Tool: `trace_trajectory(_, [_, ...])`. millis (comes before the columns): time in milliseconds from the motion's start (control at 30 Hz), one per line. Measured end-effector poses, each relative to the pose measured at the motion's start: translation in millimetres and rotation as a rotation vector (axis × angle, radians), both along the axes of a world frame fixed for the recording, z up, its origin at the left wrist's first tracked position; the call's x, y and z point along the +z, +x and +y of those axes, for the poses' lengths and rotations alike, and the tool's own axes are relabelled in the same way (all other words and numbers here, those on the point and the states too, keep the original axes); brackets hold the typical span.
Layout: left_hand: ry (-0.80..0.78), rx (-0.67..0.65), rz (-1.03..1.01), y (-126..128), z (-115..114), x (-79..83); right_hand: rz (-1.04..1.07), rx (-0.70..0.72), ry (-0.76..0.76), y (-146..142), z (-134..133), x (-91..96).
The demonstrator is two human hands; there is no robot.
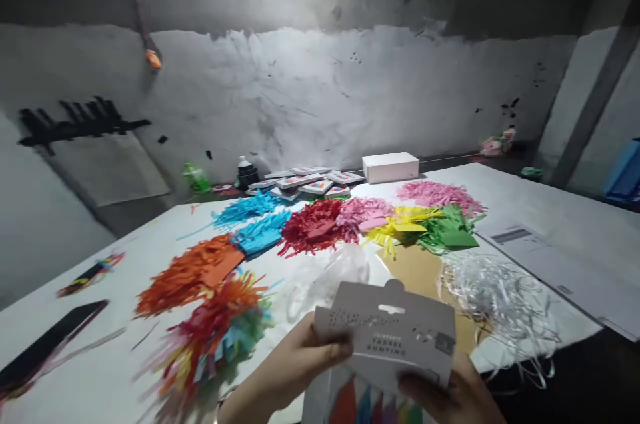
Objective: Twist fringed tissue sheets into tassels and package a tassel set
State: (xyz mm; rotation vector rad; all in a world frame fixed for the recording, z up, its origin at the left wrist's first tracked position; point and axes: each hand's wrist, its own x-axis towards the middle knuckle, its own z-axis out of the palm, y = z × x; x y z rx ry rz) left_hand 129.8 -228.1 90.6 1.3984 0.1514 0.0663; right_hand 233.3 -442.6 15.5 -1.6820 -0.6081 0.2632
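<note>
A cardboard package (385,324) printed with the words "tassel bunting" is held up at the bottom centre. It has a hanging slot near its top, and its lower part shows a row of coloured tassels. My left hand (295,364) grips its left side, thumb across the front. On the right side my right hand (455,391) holds it, with a blurred thumb over the lower front. To the left of my left hand lies a multicoloured tassel bundle (215,337). Beyond the package sits a crumpled clear plastic bag (330,274).
Orange (193,274), blue (260,231), red (317,227), pink (440,196), yellow (405,224) and green (450,231) paper tassels spread over the white table. White ribbon (495,297) is tangled at right. Behind are stacked packages (303,181) and a white box (390,167). A phone (50,344) lies left.
</note>
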Motion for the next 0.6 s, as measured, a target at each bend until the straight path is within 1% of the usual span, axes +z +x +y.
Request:
trace_trajectory(67, [-0.009,0.064,-0.009,-8.6,6.4,-13.1,0.099,0.097,0.051,-4.2,11.2,-3.4])
trace_trajectory(167, [-0.033,0.042,-0.014,-19.6,10.6,-23.7,0.251,0.188,0.150,-1.4,17.4,-12.7])
trace_trajectory(233, [-0.092,0.022,-0.008,-24.3,11.6,-28.8,0.263,0.241,0.139,1.2,18.1,-22.3])
trace_trajectory(267, [-0.125,0.027,-0.006,-25.5,11.9,-31.7,0.210,0.229,0.135,1.6,18.0,-27.1])
trace_trajectory(300, [-0.154,0.039,-0.005,-26.0,12.3,-35.1,0.111,0.160,0.145,1.5,17.5,-31.1])
trace_trajectory(333, [-0.176,0.054,-0.004,-26.0,12.7,-39.0,-0.039,0.030,0.161,0.8,17.0,-33.7])
trace_trajectory(400, [-0.202,0.075,0.005,-25.1,13.4,-47.9,-0.477,-0.259,0.163,-1.1,16.6,-32.9])
trace_trajectory(433, [-0.211,0.075,0.014,-24.7,13.7,-52.5,-0.718,-0.319,0.131,-1.9,17.5,-29.3])
trace_trajectory(467, [-0.221,0.067,0.027,-24.5,13.9,-57.0,-0.924,-0.307,0.082,-2.2,19.5,-23.9])
trace_trajectory(500, [-0.232,0.054,0.038,-24.5,14.2,-61.1,-1.068,-0.202,0.030,-2.1,22.6,-17.4])
trace_trajectory(533, [-0.244,0.042,0.044,-24.8,14.5,-64.7,-1.142,-0.082,0.010,-1.4,26.8,-10.6])
trace_trajectory(600, [-0.269,0.025,0.043,-26.0,15.5,-70.1,-1.110,0.061,0.048,1.1,36.6,1.7])
